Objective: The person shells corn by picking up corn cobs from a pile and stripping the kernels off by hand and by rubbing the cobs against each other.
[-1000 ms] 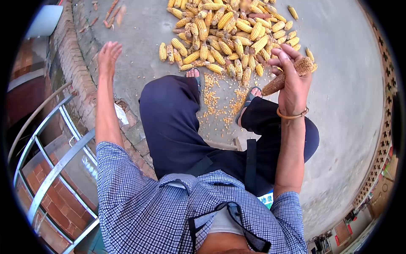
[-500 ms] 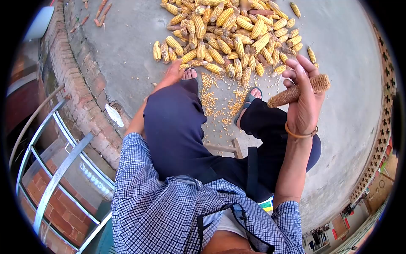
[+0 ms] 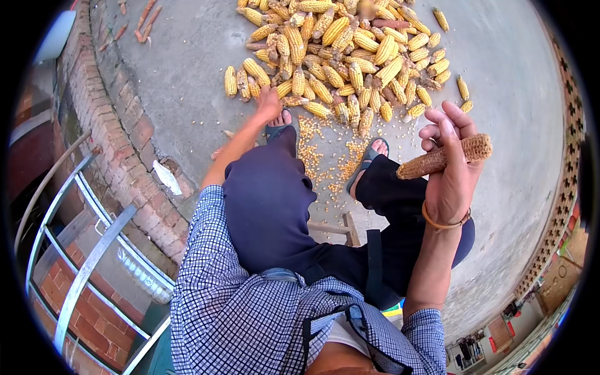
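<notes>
My left hand (image 3: 269, 105) reaches past my left knee to the near edge of a heap of corn (image 3: 337, 56). Its fingers are closed at the end of a yellow ear of corn (image 3: 284, 88); the fingertips are partly hidden. In my right hand (image 3: 455, 172), raised over my right knee, lies a brown corncob (image 3: 445, 157) stripped of kernels. The thumb crosses over the cob, while the other fingers curl up beyond it. Loose kernels (image 3: 309, 150) are scattered on the floor between my feet.
Part of a wooden stool (image 3: 351, 230) shows between my legs. Bare cobs (image 3: 147, 25) lie at the upper left. A low brick edge (image 3: 119, 137) and a metal frame (image 3: 87, 269) stand on the left. White scrap (image 3: 167, 177) lies by the bricks.
My left hand has moved forward and slightly right, against the ear at the heap's edge. My right hand still holds the corncob, a little lower in view.
</notes>
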Available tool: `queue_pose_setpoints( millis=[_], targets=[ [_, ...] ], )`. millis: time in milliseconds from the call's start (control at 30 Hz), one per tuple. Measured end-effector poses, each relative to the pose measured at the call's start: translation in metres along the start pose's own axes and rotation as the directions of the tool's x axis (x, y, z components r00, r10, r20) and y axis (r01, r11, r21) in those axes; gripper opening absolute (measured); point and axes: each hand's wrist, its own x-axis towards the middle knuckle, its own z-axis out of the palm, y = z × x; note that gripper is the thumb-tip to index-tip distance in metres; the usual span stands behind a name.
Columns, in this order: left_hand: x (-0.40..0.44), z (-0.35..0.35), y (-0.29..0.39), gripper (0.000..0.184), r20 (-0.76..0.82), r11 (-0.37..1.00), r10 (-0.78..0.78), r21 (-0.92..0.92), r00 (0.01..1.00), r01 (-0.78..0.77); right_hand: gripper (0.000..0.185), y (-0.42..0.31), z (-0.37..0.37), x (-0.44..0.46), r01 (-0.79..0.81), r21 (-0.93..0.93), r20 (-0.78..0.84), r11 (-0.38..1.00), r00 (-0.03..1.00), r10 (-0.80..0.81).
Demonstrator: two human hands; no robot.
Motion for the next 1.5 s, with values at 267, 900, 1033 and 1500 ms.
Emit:
queue_pose_setpoints(
  millis=[267, 900, 1033, 1500],
  targets=[
    [-0.004, -0.014, 0.014, 0.036, 0.053, 0.994, -0.073, 0.082, 0.996, 0.068, 0.036, 0.004, 0.004, 0.002, 0.008, -0.022, 0.012, 1.000, 1.000, -0.008],
    [-0.125, -0.256, 0.101, 0.051, 0.133, 0.068, 0.517, -0.991, 0.845, 0.115, 0.031, 0.020, 0.007, 0.002, -0.112, 0.182, 0.097, 0.977, 0.991, 0.096],
    [-0.144, -0.312, 0.148, 0.055, 0.049, 0.085, 0.587, -0.996, 0.808, -0.001, 0.032, 0.017, 0.009, 0.003, -0.096, 0.192, 0.132, 0.977, 0.989, 0.071],
    [-0.192, -0.324, 0.232, 0.048, 0.028, -0.001, 0.669, -0.999, 0.743, 0.039, 0.030, -0.002, 0.005, -0.002, -0.046, 0.298, 0.144, 0.954, 0.990, 0.003]
  ],
)
